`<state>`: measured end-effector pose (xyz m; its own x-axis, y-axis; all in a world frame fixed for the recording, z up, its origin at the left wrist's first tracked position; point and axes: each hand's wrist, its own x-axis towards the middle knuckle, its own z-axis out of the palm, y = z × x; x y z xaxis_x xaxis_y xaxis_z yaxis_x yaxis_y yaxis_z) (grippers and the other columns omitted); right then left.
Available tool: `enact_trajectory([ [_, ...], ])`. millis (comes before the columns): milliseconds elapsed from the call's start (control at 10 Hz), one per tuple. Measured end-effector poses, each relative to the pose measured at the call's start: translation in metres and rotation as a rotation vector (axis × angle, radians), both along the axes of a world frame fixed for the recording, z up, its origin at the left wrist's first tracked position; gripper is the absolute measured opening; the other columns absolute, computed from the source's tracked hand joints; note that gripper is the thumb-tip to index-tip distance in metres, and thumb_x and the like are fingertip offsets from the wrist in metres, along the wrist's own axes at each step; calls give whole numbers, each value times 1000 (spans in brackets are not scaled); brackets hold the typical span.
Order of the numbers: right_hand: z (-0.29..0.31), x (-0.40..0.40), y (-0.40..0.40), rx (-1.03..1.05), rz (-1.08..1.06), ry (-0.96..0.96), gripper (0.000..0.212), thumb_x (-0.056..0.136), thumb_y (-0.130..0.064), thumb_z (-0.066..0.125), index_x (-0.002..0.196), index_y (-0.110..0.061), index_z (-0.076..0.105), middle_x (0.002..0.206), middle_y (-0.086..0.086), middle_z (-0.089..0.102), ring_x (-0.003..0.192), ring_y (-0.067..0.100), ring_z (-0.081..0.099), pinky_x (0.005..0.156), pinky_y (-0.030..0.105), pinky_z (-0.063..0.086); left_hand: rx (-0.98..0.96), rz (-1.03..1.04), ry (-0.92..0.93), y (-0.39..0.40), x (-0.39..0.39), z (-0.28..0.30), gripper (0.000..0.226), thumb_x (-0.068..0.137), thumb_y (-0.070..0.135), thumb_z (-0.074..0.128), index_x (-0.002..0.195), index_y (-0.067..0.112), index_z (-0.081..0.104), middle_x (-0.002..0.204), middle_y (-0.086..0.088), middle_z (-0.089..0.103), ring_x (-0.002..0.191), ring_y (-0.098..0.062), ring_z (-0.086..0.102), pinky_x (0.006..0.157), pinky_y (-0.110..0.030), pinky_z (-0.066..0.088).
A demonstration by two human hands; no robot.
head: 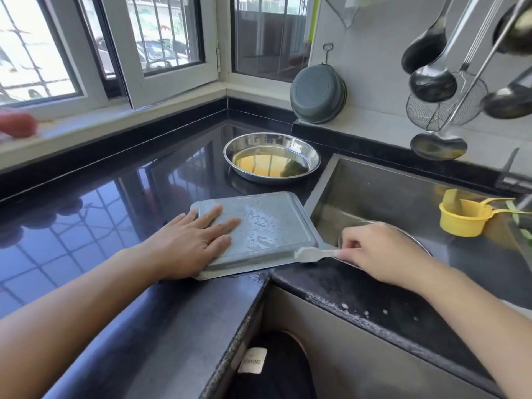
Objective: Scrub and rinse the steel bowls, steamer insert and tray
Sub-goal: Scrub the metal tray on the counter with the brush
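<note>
The tray (267, 226) lies upside down on the black desk (115, 214), at the corner beside the sink (388, 194), its right edge reaching over the sink rim; its wet bottom faces up, with beads of water and suds on the right half. The left hand (191, 240) lies flat on the tray's left part, fingers straight and slightly spread, pressing it down. The right hand (380, 251) pinches the handle of a white brush (313, 254), its fingers curled round it, and the brush head touches the tray's near right rim. Under that hand, the rim of 1 steel bowl (414, 240) shows in the sink. Another steel bowl (272, 156) stands on the desk behind the tray, well apart from it. A yellow scoop (463, 218) sits in the sink at the right.
</note>
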<state>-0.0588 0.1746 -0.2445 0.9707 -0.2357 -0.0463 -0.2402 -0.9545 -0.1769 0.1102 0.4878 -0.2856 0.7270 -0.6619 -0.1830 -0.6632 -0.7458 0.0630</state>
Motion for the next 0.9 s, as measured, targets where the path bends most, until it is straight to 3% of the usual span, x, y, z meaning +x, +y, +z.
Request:
enact_trajectory([
  [100,1,-22,-34,43,-114,-37,21,88,-37,69,69,-31,65,66,-13,65,70,4,59,69,35,51,-6,1,15,1,1,4,53,104,64,8,156,62,-1,174,8,-6,160,-31,1,126,-41,3],
  [200,8,-27,-25,114,-107,-62,17,92,-39,62,76,-36,67,69,-16,64,69,4,57,65,30,46,-43,0,-20,-9,4,6,57,101,67,17,156,54,27,170,8,20,156,-31,17,125,-43,12],
  [300,12,-17,5,58,-36,-33,18,97,-46,53,84,-39,63,75,-12,64,77,12,60,71,37,51,-261,90,-46,-27,-1,5,50,96,58,37,132,32,59,141,1,50,138,-29,37,120,-42,26],
  [400,12,-2,35,-53,43,-5,27,100,-50,46,89,-32,63,83,-7,66,83,23,63,72,39,53,-319,13,-212,-38,-13,-13,28,102,24,42,99,9,66,110,-13,61,105,-40,52,101,-59,42],
  [600,26,29,40,-175,-26,79,40,103,-48,42,75,-28,62,81,0,59,71,25,57,64,36,46,-328,61,-185,-36,-12,-26,57,101,43,30,125,5,65,129,-19,65,127,-37,55,116,-56,33],
  [700,20,24,46,-196,23,120,45,103,-51,42,65,-28,51,72,-4,54,65,22,54,59,36,43,-386,74,-217,-36,-10,-29,60,101,45,28,128,6,64,134,-18,63,132,-37,52,119,-55,30],
  [800,23,14,44,-230,-13,136,42,103,-53,38,73,-28,55,77,-4,56,74,28,55,63,36,43,-465,64,-274,-36,-9,-33,47,101,38,37,120,6,65,125,-18,64,126,-34,47,116,-53,35],
  [900,24,9,45,-298,-50,127,41,104,-52,36,81,-26,59,85,0,60,77,30,57,67,36,48,-598,75,-290,-38,-13,-32,34,100,31,46,115,6,65,117,-12,61,118,-25,33,114,-38,24],
])
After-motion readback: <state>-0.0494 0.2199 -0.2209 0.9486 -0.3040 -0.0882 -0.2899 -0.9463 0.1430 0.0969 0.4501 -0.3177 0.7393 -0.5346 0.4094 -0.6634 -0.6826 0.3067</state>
